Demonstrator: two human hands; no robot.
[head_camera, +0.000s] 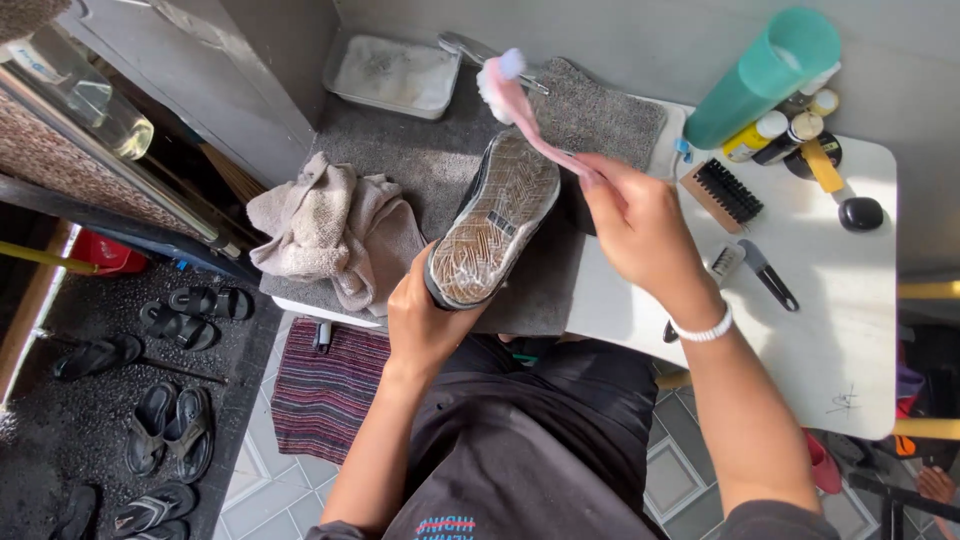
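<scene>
Over the grey mat on the white tabletop (840, 330), the left hand (425, 325) gripped a dark shoe with a worn pale sole (495, 220), sole up. The right hand (640, 230) had its fingers closed on a pink soapy toothbrush (520, 105), lifted beyond the toe. Scrubbing seemed underway; the bristles needed to meet the sole.

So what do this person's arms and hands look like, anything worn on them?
Both forearms are bare, and neither the left hand nor the right hand has a glove. The right wrist carries a white beaded bracelet. No bracelet or watch shows on the left wrist, and I see no rings on either hand. Dark short sleeves just show at the bottom edge of the view.
</scene>
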